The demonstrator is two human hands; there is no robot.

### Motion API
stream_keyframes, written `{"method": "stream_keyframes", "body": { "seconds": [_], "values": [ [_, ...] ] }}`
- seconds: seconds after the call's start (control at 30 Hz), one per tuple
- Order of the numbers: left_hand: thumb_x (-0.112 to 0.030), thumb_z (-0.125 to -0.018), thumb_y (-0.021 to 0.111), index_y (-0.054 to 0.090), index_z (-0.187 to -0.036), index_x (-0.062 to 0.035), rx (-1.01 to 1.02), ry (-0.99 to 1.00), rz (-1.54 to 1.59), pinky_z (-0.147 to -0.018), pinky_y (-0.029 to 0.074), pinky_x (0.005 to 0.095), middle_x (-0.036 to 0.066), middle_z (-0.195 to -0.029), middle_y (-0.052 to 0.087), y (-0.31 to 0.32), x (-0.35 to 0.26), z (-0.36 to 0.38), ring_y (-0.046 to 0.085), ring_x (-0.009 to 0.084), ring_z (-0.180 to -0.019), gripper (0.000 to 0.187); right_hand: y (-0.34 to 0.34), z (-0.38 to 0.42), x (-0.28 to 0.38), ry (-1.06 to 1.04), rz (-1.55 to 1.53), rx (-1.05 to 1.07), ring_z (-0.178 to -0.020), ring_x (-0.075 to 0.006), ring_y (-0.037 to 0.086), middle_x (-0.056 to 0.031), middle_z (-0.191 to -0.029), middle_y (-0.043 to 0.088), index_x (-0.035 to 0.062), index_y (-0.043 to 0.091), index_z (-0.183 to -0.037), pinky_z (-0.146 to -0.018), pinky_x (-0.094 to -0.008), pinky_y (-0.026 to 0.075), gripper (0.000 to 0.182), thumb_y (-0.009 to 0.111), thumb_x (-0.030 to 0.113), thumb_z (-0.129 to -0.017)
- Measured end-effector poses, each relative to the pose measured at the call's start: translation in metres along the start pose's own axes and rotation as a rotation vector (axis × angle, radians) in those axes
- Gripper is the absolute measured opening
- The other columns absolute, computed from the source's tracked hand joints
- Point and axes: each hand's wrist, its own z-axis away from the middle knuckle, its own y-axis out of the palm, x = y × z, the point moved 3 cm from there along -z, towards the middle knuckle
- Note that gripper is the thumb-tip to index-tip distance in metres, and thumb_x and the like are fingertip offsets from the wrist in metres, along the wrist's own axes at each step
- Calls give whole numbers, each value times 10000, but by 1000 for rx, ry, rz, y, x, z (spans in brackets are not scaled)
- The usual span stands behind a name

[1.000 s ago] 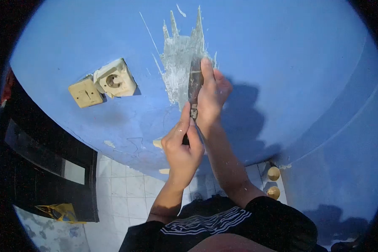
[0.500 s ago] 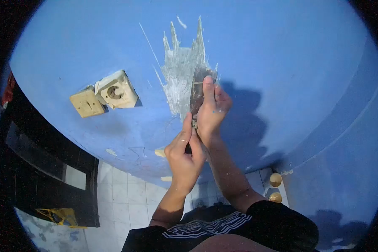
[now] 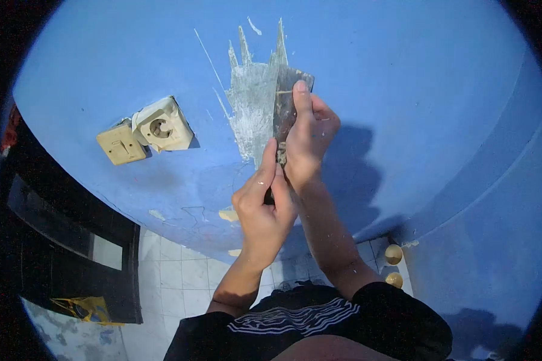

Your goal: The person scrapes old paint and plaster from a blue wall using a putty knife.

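Note:
A dark metal scraper (image 3: 285, 111) lies with its long left edge along a bare grey patch (image 3: 250, 99) on the blue wall. My right hand (image 3: 310, 135) is closed on the blade, thumb pressed on its face near the upper end. Lower down, my left hand (image 3: 262, 201) pinches the scraper's narrow lower end between thumb and forefinger; the handle is mostly hidden in that hand. Grey crumbs cling to the blade near the left fingertips. Jagged streaks of exposed plaster run upward from the patch.
Left of the patch, a socket (image 3: 162, 126) and a light switch (image 3: 121, 144) stick out from the wall. White floor tiles (image 3: 171, 274) show below. Two round wooden-looking knobs (image 3: 394, 254) are low on the right. A dark cabinet-like structure (image 3: 72, 240) stands at left.
Both hands and the scraper have moved upward along the right side of the grey patch. The view has shifted slightly. Both hands keep their hold.

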Motion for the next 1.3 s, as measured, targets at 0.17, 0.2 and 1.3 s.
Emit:
{"method": "stream_keyframes", "body": {
  "seconds": [0.17,0.2,1.3],
  "values": [
    [39,-889,537,603,-1282,41,12,-36,-16,-572,468,283,188,-726,644,-9,11,30,584,120,-602,399,-22,23,-32,-19,138,-34,-552,-25,339,96,-587,446,62,582,-599,-494,-249,254,394,660,236,-944],
    [37,-890,537,601,-1286,38,29,-75,-32,-578,471,283,196,-737,651,-10,13,31,593,123,-610,401,-21,26,-30,-53,209,-48,-549,-24,334,98,-588,441,68,583,-601,-489,-249,248,388,658,232,-945],
    [31,-929,533,611,-1283,23,-5,-42,-60,-550,406,214,30,-680,593,2,9,24,462,28,-635,363,-16,18,-16,115,70,-33,-557,-31,367,73,-598,481,38,558,-621,-494,-264,292,411,642,256,-958]
  ]
}}
